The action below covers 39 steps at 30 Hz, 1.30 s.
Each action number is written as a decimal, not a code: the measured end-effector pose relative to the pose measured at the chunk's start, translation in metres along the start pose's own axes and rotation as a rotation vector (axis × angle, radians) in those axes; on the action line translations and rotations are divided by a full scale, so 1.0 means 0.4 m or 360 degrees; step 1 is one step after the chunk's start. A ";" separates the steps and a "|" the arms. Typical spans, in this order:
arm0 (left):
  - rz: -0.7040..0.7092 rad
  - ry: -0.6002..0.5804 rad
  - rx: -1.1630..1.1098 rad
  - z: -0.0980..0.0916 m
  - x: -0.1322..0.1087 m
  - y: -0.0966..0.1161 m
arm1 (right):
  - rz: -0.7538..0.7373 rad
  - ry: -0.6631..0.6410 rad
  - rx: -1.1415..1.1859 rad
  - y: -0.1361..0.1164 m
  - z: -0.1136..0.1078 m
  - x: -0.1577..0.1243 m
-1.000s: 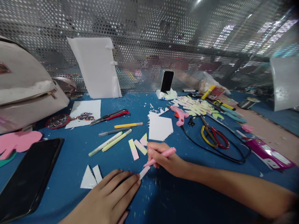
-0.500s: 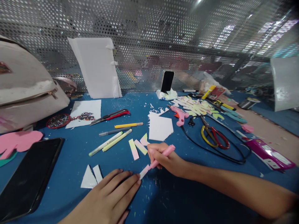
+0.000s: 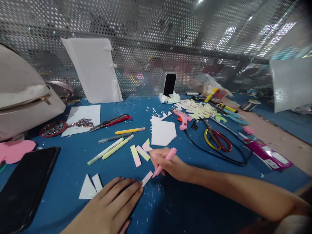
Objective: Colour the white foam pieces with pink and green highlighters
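My right hand [image 3: 168, 164] grips a pink marker [image 3: 170, 154], its tip down by the far end of a small white strip [image 3: 147, 178] with a faint pink tint. Flat on the blue table, fingers stretched out, my left hand [image 3: 114, 201] touches the strip's near end with its fingertips. Just beyond lie a yellow-and-pink strip [image 3: 135, 156], a second coloured strip [image 3: 143, 153] and a coloured scrap [image 3: 146, 145]. Left of my left hand are a white triangle [image 3: 87, 188] and a white strip [image 3: 97, 182].
Several pens [image 3: 118, 147] and a red utility knife [image 3: 112, 122] lie at centre left. A white sheet [image 3: 162, 131], a pink glue gun [image 3: 182, 119], scissors [image 3: 216, 138] and a strip pile [image 3: 196, 108] stand farther right. A phone [image 3: 26, 188] lies left.
The view has shifted slightly, so the scene sits farther left. The marker stays in my right hand at the strip's far end, and my left hand keeps its place on the strip.
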<state>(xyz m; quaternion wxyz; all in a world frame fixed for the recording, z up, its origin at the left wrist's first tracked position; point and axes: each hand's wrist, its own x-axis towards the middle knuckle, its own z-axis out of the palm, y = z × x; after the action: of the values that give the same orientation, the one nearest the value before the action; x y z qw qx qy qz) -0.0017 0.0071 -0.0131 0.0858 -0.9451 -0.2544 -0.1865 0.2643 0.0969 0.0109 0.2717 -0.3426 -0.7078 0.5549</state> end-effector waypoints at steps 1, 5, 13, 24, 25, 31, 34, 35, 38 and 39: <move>0.0002 0.0016 0.0003 0.002 -0.001 0.000 | 0.0026 0.0018 0.0017 0.000 0.001 0.001; 0.0011 -0.0008 -0.0008 0.003 -0.002 0.002 | 0.0110 0.0052 0.0058 -0.003 0.005 0.002; 0.0035 0.0008 0.0024 0.005 -0.001 0.000 | 0.0132 0.0071 0.0102 -0.005 0.003 0.003; -0.0050 0.0074 -0.0004 0.017 0.000 0.003 | -0.0030 0.0044 0.0057 -0.002 -0.001 -0.001; -0.0059 0.0086 -0.0016 0.023 -0.004 0.005 | -0.0022 0.0044 0.0044 -0.005 0.000 -0.001; -0.0038 0.0026 0.0005 0.028 -0.008 0.006 | -0.0053 0.0061 0.0042 -0.006 0.000 -0.005; 0.0049 -0.0020 0.0024 0.007 0.007 -0.002 | -0.0168 0.0050 0.0069 0.003 -0.005 -0.009; 0.0069 -0.0017 0.0037 -0.001 0.012 -0.005 | -0.0219 0.0054 0.0068 0.006 -0.006 -0.011; 0.0093 -0.0065 0.0066 -0.019 0.019 -0.009 | -0.0349 0.0086 0.0041 0.006 -0.011 -0.018; 0.0085 -0.0043 0.0045 -0.019 0.016 -0.008 | -0.0370 0.0088 0.0026 0.004 -0.012 -0.020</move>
<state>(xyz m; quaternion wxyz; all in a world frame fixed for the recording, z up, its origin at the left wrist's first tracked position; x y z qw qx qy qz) -0.0006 0.0109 -0.0032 0.1007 -0.9526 -0.2330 -0.1677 0.2733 0.0939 0.0106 0.3565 -0.2712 -0.7304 0.5157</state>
